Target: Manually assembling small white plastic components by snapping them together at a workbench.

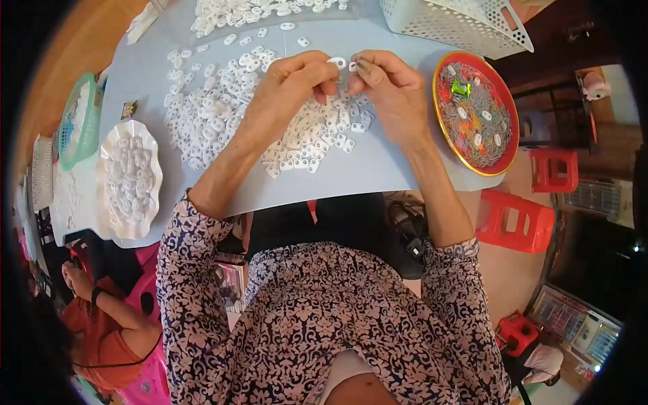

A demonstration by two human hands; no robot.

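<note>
Over the table's middle, my left hand [290, 88] pinches a small white oval plastic piece [340, 62] with a hole in it. Close beside it, the thumb and fingertips of my right hand [395, 88] are closed on another small white plastic piece [352, 67]. The two pieces are a narrow gap apart. Below and left of my hands spreads a loose heap of white plastic pieces [209, 115], oval and with holes. To the right, a round red tray [511, 111] with a gold rim holds many small grey parts, a few white pieces and a green wrapper.
A white wavy-edged dish [156, 158] of white ovals stands at the left, beside a green basket [93, 128]. A pale perforated basket [439, 30] sits at the far right. Red stools [520, 219] stand right of the table. Another person [121, 324] sits at lower left.
</note>
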